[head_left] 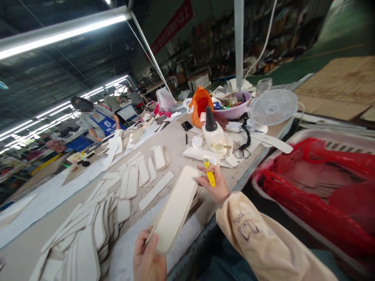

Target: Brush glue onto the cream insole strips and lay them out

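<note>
Panel [175, 210] is this side of the black-nozzled bottle [213, 136], long axis kinda aimed at it; left hand [149, 257] pinches the near end, right hand [216, 188] grips yellow tool [211, 177] beside far end.

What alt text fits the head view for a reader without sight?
A person's left hand grips the near end of a pale, round-cornered panel while the right hand, at its far end, holds a yellow-handled tool. Similar panels lie heaped on the worktable at left; a white fan sits beyond, a red-lined basket at right.
</note>
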A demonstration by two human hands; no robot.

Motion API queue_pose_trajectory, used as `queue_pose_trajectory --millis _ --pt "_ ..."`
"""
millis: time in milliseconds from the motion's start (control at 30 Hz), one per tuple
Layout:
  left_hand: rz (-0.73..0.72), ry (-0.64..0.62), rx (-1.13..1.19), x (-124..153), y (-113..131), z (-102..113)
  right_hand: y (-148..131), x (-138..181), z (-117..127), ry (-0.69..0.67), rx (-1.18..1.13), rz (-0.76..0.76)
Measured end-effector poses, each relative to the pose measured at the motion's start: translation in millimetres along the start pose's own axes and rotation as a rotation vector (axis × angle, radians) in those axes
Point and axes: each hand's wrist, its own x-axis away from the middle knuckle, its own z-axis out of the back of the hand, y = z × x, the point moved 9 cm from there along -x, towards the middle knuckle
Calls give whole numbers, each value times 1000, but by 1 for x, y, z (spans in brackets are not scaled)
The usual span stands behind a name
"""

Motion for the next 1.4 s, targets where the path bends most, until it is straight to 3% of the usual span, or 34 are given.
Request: queue_pose_trajectory --millis 100,200,367,467,567,700,833,1067,1233,1400 --pt "143 -36 118 12 -34 -13 -9 -3 4 9 -118 -53" --pt "286 -74 170 29 -64 -27 -16 -3 13 36 -51 -27" --pt "444 -198 258 52 -89 -48 -30 -2 25 110 221 87" --pt "638 -319 338 66 -103 -63 -30 -2 24 84 223 78" --pt "765 -382 273 79 -114 -72 -28 -3 21 44 216 63" --pt "780 -300 105 83 -120 -68 -31 -4 24 46 259 81" --pt "739 -258 78 85 -119 -65 -33 -6 26 28 265 83" --pt "690 -360 107 90 -120 -70 -37 -7 25 -13 247 70" --pt "657 -458 174 96 -106 -80 -32 -10 28 -7 179 10" --pt "784 -537 352 103 -98 -90 -20 -14 28 -31 31 -53"
